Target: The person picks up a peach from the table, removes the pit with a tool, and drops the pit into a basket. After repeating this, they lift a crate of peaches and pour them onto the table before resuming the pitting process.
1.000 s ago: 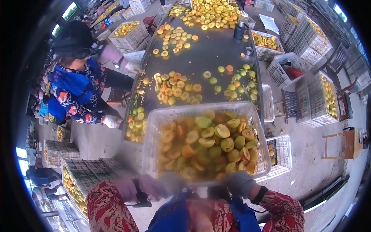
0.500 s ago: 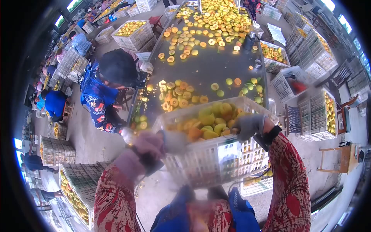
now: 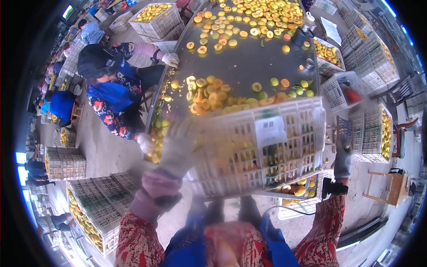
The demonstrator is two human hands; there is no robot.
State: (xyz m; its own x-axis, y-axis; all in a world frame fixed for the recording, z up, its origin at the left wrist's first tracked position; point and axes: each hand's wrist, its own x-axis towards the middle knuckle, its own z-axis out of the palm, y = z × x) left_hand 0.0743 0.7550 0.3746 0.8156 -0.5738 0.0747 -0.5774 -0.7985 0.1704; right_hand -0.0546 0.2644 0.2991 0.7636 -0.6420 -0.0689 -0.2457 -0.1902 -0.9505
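Observation:
A white plastic crate (image 3: 291, 147) of halved yellow-orange fruit is tipped steeply forward at the near edge of the dark table (image 3: 231, 66), its slatted wall and paper label facing me. My gloved left hand (image 3: 178, 144), smeared by motion, is up against its left end. Just off the right end is my right hand (image 3: 343, 155) in a grey glove, fingers stretched upward. Beyond the crate's far rim lies a heap of cut fruit (image 3: 211, 95) on the table.
A co-worker (image 3: 113, 84) sits at the table's left edge, with gloved hands on it. More fruit crates stand at left (image 3: 100, 204) and right (image 3: 371, 133). A dark flask (image 3: 302, 33) and metal cup (image 3: 309, 63) stand near the right edge. Below me is another crate (image 3: 302, 189).
The crate has tipped forward, so its slatted wall now faces up and hides the fruit inside. My right hand has moved off its rim to the right; the co-worker has leaned back left.

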